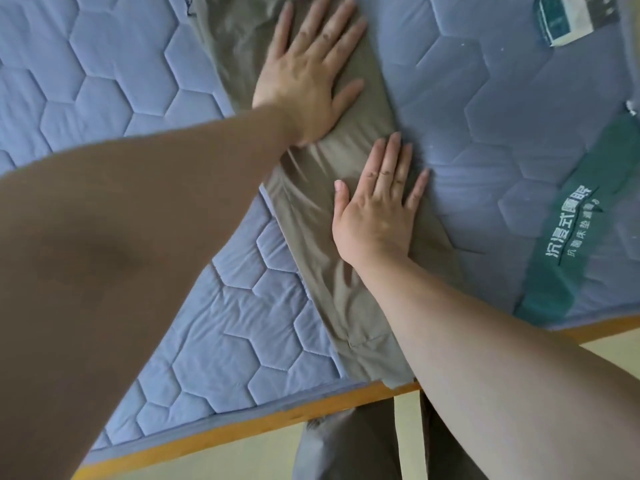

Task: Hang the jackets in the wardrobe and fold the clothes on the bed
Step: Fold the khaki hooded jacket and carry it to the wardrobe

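Note:
A pair of olive-brown trousers [311, 265] lies stretched in a long narrow strip across the blue quilted mattress [121, 81], running from the near edge to the top of the view. My left hand [308, 74] presses flat on the farther part of the strip with fingers spread. On the middle of the strip, near its right edge, rests my right hand [377, 209], also flat with fingers straight. Neither hand grips the cloth.
The bed's orange wooden edge [214, 434] crosses the bottom of the view, with pale floor beyond it. A dark green printed label band [568, 233] lies on the mattress at right. A white and green tag [568, 19] sits at the top right corner.

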{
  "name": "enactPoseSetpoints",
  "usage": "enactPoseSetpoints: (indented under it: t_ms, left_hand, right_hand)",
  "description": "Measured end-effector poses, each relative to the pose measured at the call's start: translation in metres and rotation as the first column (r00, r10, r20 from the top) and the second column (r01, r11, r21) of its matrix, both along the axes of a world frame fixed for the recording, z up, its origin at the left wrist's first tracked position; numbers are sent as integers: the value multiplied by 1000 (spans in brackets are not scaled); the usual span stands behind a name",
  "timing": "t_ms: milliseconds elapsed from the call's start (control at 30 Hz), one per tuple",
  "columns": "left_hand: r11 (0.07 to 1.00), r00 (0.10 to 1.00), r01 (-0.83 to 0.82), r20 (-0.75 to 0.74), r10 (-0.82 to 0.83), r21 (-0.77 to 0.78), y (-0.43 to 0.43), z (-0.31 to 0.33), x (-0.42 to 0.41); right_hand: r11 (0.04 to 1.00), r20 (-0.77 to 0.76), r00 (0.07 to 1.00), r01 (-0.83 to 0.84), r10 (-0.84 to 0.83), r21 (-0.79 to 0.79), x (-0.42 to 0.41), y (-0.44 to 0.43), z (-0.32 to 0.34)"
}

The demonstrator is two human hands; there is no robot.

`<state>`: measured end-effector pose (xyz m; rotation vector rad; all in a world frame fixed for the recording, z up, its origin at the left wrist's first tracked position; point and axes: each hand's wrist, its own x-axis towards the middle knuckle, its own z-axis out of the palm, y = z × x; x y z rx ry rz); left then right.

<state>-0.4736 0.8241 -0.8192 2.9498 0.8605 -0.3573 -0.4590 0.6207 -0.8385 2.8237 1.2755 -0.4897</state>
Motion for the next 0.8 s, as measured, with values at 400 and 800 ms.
enactPoseSetpoints:
  t_ms: [400, 800]
  left_hand:
    - [930, 931, -366, 10, 366, 45, 1, 18, 17]
    - [-76, -117, -704, 9, 993, -706, -164, 49, -66]
  right_hand:
    - [977, -134, 983, -148, 127, -154, -28, -122, 23]
    - [966, -271, 947, 215, -172, 141, 38, -64, 74]
